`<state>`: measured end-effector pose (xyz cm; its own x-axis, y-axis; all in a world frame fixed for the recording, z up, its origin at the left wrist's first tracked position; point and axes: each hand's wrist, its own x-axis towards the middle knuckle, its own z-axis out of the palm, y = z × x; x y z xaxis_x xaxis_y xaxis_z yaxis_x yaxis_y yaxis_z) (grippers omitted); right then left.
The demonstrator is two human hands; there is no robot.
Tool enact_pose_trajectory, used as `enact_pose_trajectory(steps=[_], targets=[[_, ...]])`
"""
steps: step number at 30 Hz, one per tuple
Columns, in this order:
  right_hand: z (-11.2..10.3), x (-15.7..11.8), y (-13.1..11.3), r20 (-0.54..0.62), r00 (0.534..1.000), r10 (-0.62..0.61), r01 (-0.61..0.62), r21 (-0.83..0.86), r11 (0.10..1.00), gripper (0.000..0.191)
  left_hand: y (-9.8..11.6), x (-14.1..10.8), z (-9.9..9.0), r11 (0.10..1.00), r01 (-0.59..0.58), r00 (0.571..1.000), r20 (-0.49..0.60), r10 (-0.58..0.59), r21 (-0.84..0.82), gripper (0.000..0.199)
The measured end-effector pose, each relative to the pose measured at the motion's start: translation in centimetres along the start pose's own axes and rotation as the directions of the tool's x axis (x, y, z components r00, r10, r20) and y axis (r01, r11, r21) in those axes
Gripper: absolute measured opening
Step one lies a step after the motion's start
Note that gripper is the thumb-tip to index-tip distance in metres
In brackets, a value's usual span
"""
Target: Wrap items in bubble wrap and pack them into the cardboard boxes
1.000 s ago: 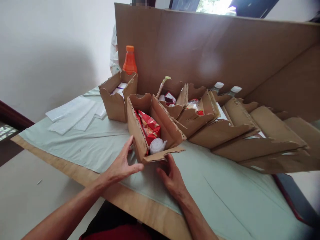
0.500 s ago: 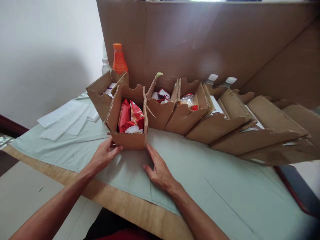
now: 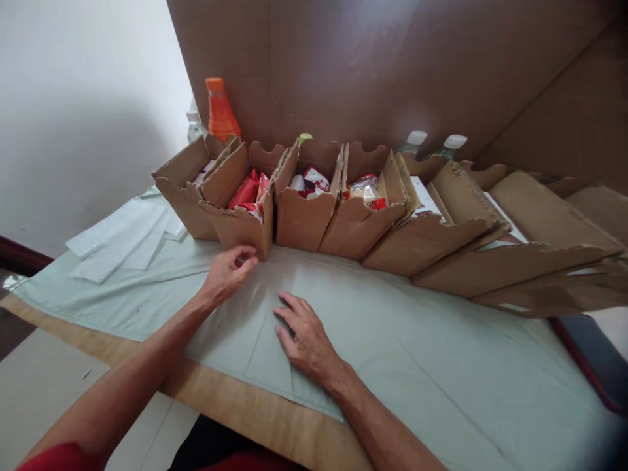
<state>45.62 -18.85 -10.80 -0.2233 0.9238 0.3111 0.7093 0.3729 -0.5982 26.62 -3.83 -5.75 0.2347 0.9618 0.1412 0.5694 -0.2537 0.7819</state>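
In the head view, a cardboard box [image 3: 240, 230] with red snack packets [image 3: 249, 190] inside stands in a row with other cardboard boxes. Just in front of its lower front wall is my left hand [image 3: 228, 269], empty, its fingers loosely curled and thumb a little apart. Whether the fingertips still touch the cardboard I cannot tell. My right hand [image 3: 308, 339] is over the pale green cloth [image 3: 383, 366], fingers apart, with nothing in it. The box nearest on the right [image 3: 301, 219] contains red-and-white packages [image 3: 315, 180].
White bubble-wrap sheets [image 3: 120, 239] lie at the left. An orange bottle [image 3: 222, 114] stands behind the boxes, before a tall cardboard panel [image 3: 333, 72]. More boxes [image 3: 451, 245] lean along the right. A wooden table edge [image 3: 235, 405] runs along the front.
The box with red packets has been pushed back into the row, between its neighbours. My right hand has come away from it, and my left hand has moved slightly forward and let go.
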Motion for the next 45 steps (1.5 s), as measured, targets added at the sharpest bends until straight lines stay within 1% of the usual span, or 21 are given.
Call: enact_pose_trajectory(steps=[6, 8, 10, 12, 14, 16, 18, 19, 22, 24, 27, 30, 32, 34, 37, 39, 40, 41, 43, 44, 45], targets=[[-0.2, 0.1, -0.2, -0.023, 1.0, -0.008, 0.007, -0.013, 1.0, 0.03, -0.5, 5.1, 2.5, 0.999, -0.03, 0.999, 0.014, 0.031, -0.038, 0.037], [-0.3, 0.0, -0.1, -0.029, 0.999, -0.013, 0.013, -0.013, 1.0, 0.03, -0.8, 4.7, 2.9, 0.998, -0.058, 0.998, 0.01, 0.059, -0.028, 0.036], [-0.3, -0.1, 0.0, -0.034, 0.999, -0.018, 0.018, -0.002, 1.0, 0.029, -0.9, 3.1, 2.3, 0.994, -0.107, 0.994, 0.009, 0.107, -0.006, 0.03], [-0.3, -0.1, 0.2, -0.043, 0.999, -0.026, 0.027, 0.013, 1.0, 0.028, -0.8, 1.2, 0.3, 0.987, -0.16, 0.987, -0.02, 0.16, 0.022, 0.027], [-0.3, -0.1, 0.4, -0.052, 0.998, -0.035, 0.037, 0.025, 0.999, 0.027, -0.3, 0.3, -2.7, 0.968, -0.232, 0.96, -0.137, 0.244, 0.096, 0.028], [-0.2, 0.0, 0.5, -0.057, 0.998, -0.039, 0.041, 0.034, 0.999, 0.025, 0.3, 1.0, -6.3, 0.911, -0.309, 0.873, -0.299, 0.386, 0.275, 0.037], [-0.2, 0.1, 0.5, -0.06, 0.997, -0.04, 0.042, 0.038, 0.998, 0.024, 0.8, 3.1, -9.6, 0.815, -0.309, 0.773, -0.37, 0.515, 0.49, 0.048], [-0.2, 0.1, 0.5, -0.062, 0.997, -0.04, 0.042, 0.037, 0.998, 0.024, 1.0, 4.4, -10.9, 0.771, -0.281, 0.766, -0.35, 0.539, 0.572, 0.049], [-0.2, 0.2, 0.3, -0.063, 0.997, -0.038, 0.04, 0.025, 0.999, 0.023, 1.1, 7.8, -13.3, 0.706, -0.216, 0.861, -0.21, 0.464, 0.675, 0.027], [-0.3, 0.3, 0.2, -0.064, 0.997, -0.037, 0.038, 0.016, 0.999, 0.023, 0.9, 8.4, -14.1, 0.684, -0.222, 0.886, -0.15, 0.44, 0.695, 0.009], [-0.3, 0.3, 0.2, -0.076, 0.996, -0.04, 0.041, 0.01, 0.999, 0.023, 0.9, 6.3, -14.8, 0.634, -0.271, 0.857, -0.118, 0.501, 0.725, 0.012], [-0.3, 0.4, 0.3, -0.102, 0.994, -0.037, 0.039, 0.014, 0.999, 0.024, 2.0, 1.6, -14.9, 0.542, -0.352, 0.814, -0.036, 0.58, 0.763, 0.014], [-0.2, 0.4, 0.4, -0.121, 0.992, -0.031, 0.033, 0.018, 0.999, 0.025, 3.9, -1.7, -13.9, 0.468, -0.423, 0.775, 0.043, 0.63, 0.776, 0.012], [-0.1, 0.4, 0.4, -0.132, 0.991, -0.029, 0.032, 0.016, 0.999, 0.026, 6.7, -4.4, -12.1, 0.404, -0.511, 0.724, 0.126, 0.679, 0.758, 0.013], [0.1, 0.3, 0.3, -0.129, 0.991, -0.032, 0.033, 0.003, 0.999, 0.027, 11.2, -7.0, -9.4, 0.381, -0.655, 0.606, 0.151, 0.781, 0.652, 0.016], [0.2, 0.1, 0.3, -0.125, 0.992, -0.027, 0.026, -0.005, 1.0, 0.027, 13.1, -7.8, -9.0, 0.413, -0.72, 0.531, 0.059, 0.845, 0.558, 0.012], [0.1, 0.0, 0.3, -0.126, 0.992, -0.02, 0.019, -0.008, 1.0, 0.026, 13.3, -8.0, -9.4, 0.456, -0.725, 0.519, -0.025, 0.854, 0.516, 0.008], [0.0, -0.2, 0.4, -0.128, 0.992, -0.011, 0.01, -0.008, 1.0, 0.026, 12.9, -8.0, -10.1, 0.525, -0.709, 0.529, -0.137, 0.837, 0.47, 0.006], [-0.4, -0.5, 0.4, -0.138, 0.99, 0.009, -0.01, -0.006, 1.0, 0.026, 10.4, -7.3, -12.0, 0.743, -0.607, 0.613, -0.429, 0.663, 0.282, 0.023], [-0.6, -0.8, 0.2, -0.144, 0.989, 0.019, -0.02, -0.004, 1.0, 0.026, 8.5, -6.7, -12.9, 0.837, -0.533, 0.659, -0.561, 0.501, 0.123, 0.033], [-0.7, -1.0, 0.0, -0.15, 0.988, 0.026, -0.027, -0.004, 1.0, 0.026, 6.4, -5.9, -13.7, 0.892, -0.435, 0.72, -0.643, 0.263, -0.122, 0.038]])
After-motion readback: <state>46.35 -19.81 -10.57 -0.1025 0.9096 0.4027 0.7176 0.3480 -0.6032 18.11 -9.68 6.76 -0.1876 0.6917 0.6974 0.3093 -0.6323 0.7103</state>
